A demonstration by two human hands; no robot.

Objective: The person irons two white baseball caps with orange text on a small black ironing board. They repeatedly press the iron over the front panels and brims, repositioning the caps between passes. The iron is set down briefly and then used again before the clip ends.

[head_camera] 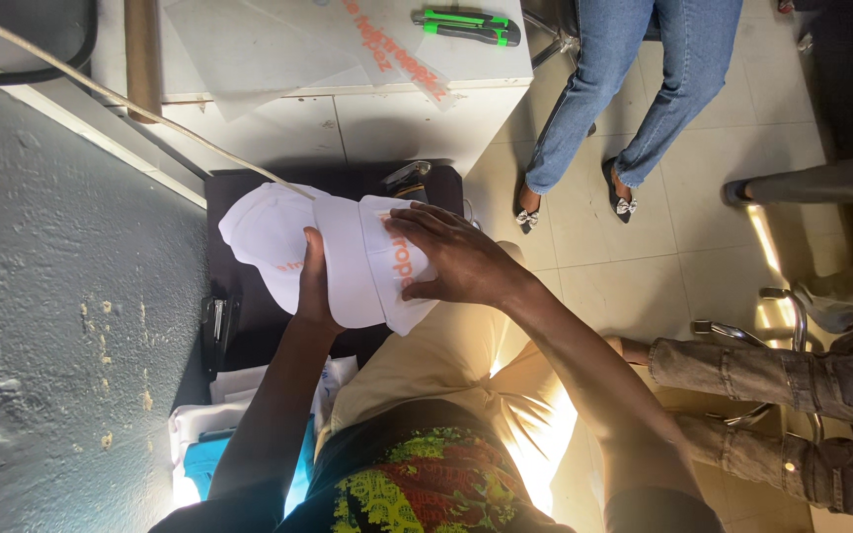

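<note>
A white cap with orange lettering lies over a dark surface in front of me. My left hand grips the cap from below, with the thumb up across its white crown. My right hand lies flat over the front panel, fingers spread across the orange print. The cap's brim points left, toward the wall.
A grey rough wall fills the left. A white table holds clear printed sheets and a green-and-black utility knife. A person in jeans stands on the tiled floor, another sits at right. Folded cloth lies below.
</note>
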